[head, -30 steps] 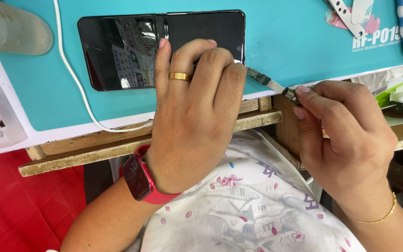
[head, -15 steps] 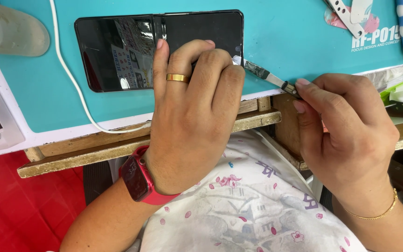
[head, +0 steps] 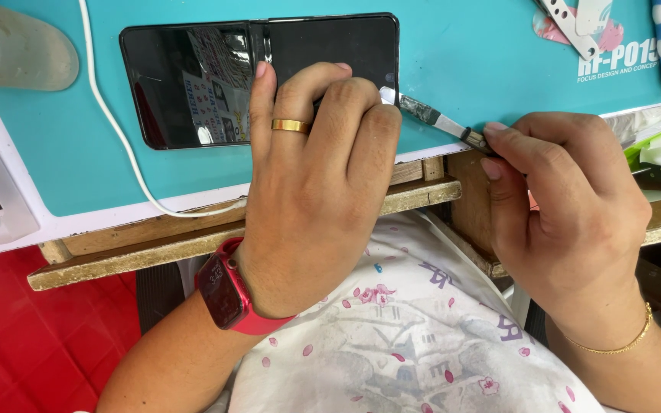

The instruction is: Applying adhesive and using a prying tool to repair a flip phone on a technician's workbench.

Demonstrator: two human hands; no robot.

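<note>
A black foldable phone lies unfolded flat, screen up, on a teal work mat. My left hand, wearing a gold ring and a red wrist watch, presses down on the phone's near right part and covers it. My right hand pinches a thin metal pry tool whose tip meets the phone's right edge beside my left fingers. A gold bracelet circles my right wrist.
A white cable runs down the mat left of the phone. A grey rounded object sits at the top left. Plastic tools lie at the top right. The wooden bench edge runs below the mat.
The pry tool's tip has slid left along the mat and now meets the phone's right edge. My left hand stays pressed on the phone.
</note>
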